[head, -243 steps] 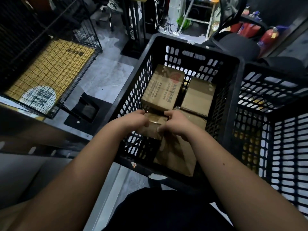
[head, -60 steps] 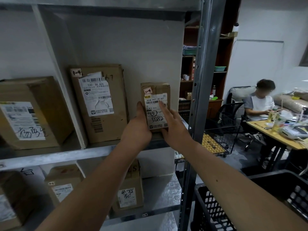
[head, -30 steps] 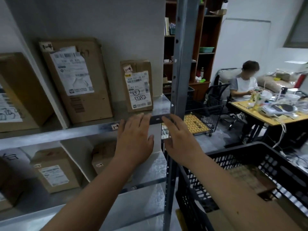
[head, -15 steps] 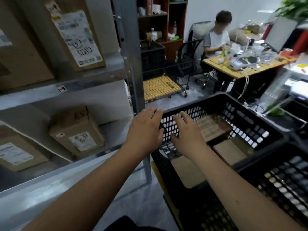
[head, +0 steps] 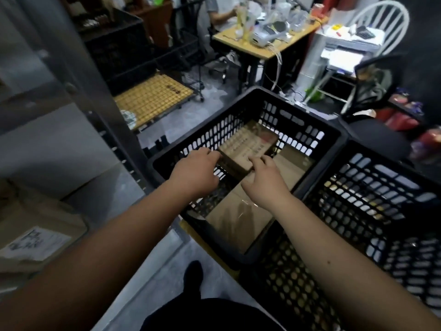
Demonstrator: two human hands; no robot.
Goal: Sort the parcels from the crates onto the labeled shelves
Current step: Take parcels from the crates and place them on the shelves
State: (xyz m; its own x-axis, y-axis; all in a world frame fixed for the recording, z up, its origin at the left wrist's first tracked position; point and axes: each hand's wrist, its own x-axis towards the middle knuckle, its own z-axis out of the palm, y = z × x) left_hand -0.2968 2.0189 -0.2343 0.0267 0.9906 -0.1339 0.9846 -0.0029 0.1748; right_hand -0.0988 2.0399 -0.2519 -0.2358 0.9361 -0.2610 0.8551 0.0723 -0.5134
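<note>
A black slotted crate (head: 307, 126) stands before me with cardboard parcels in it. Uppermost is a printed brown parcel (head: 248, 145), lying tilted. My left hand (head: 194, 170) has its fingers bent over the parcel's near left edge. At the near right corner my right hand (head: 265, 181) curls its fingers onto the parcel. Beside it lies a plain brown parcel (head: 294, 163), and a taped one (head: 236, 219) lies below my wrists.
A second black crate (head: 386, 211) adjoins on the right. The grey metal shelf post (head: 78, 91) and a labelled parcel (head: 35, 237) on a low shelf are on the left. Beyond stand a wire cart (head: 152, 96), a desk (head: 265, 47) with a seated person, and a white chair (head: 381, 22).
After setting a small parcel on the shelf, I turned right and down to the crate. Both hands dropped from the crate rim onto the printed parcel inside.
</note>
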